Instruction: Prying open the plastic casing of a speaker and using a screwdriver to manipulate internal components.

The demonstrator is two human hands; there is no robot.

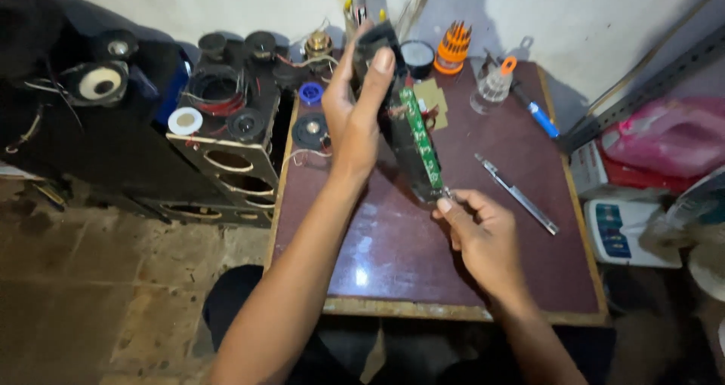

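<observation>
Two bare hands work over a small reddish-brown table (pixel 423 257) set against a pale wall. The left hand (pixel 355 117) is raised above the tabletop, its fingers wrapped around the upper part of a long black speaker housing (pixel 400 140), with the thumb pressed flat near the housing's top end. A narrow green circuit board (pixel 420 137) runs along the side of that housing, and the whole piece is tilted, its lower end pointing down toward the person. The right hand (pixel 479 238) sits lower and nearer the table's front edge, its thumb and forefinger pinched together at the lower tip of the housing; whatever small part lies between them is too small to make out. On the table to the right of the hands lies a slim metal tool (pixel 517 194), well apart from both. Farther back stand an orange rack of screwdriver bits (pixel 453 47), a clear bottle with an orange cap (pixel 495 83) and a blue-handled tool (pixel 542 118). A small round speaker driver (pixel 310 130) rests at the table's left rear, beside a blue spool (pixel 310 93). Left of the table, opened black speaker cabinets (pixel 226 143) stand on the tiled floor.
</observation>
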